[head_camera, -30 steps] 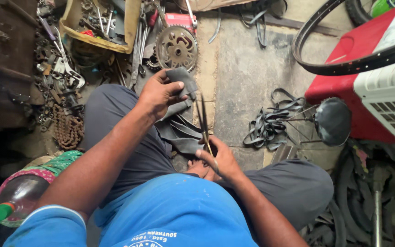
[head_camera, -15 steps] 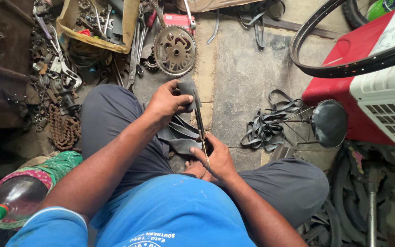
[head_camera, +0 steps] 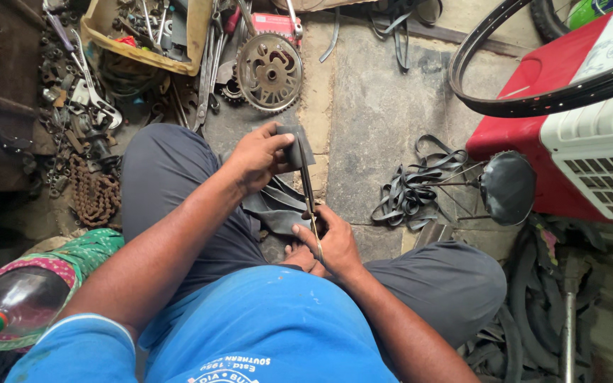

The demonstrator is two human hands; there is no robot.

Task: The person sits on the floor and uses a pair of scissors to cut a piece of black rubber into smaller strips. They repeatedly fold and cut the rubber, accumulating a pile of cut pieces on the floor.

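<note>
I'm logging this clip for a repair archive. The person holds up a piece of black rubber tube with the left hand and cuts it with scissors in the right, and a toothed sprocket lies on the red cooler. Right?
One detail is off: the sprocket lies on the floor beside the yellow tray, not on the red cooler. The head view shows it. Left hand on the rubber tube, scissors in the right hand: correct.

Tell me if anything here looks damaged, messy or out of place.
The rubber inner tube piece in the left hand is cut open, with scissors in the right hand partway through it. Left of the knee, a rusty chain lies heaped among scattered tools. Nothing looks spilled.
</note>
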